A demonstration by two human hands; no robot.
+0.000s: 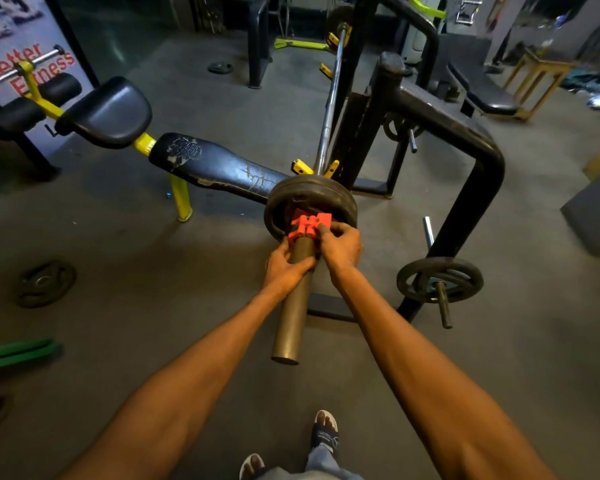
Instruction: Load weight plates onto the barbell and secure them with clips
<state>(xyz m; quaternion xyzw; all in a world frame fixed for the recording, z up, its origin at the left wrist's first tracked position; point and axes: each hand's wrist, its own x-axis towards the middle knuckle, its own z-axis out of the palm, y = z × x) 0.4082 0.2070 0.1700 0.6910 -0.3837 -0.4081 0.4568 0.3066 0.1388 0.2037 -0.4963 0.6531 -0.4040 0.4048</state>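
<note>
The barbell rests on a black rack with yellow hooks, its thick sleeve pointing toward me. A black weight plate sits on the sleeve. A red clip is on the sleeve, right against the plate. My left hand grips the sleeve and the clip's left side. My right hand pinches the clip's right side. Another plate is on the barbell's far end.
A worn black bench with yellow legs lies left of the rack. A spare plate hangs on a storage peg at right. Loose plates lie on the floor at left and farther back. My sandalled feet stand below.
</note>
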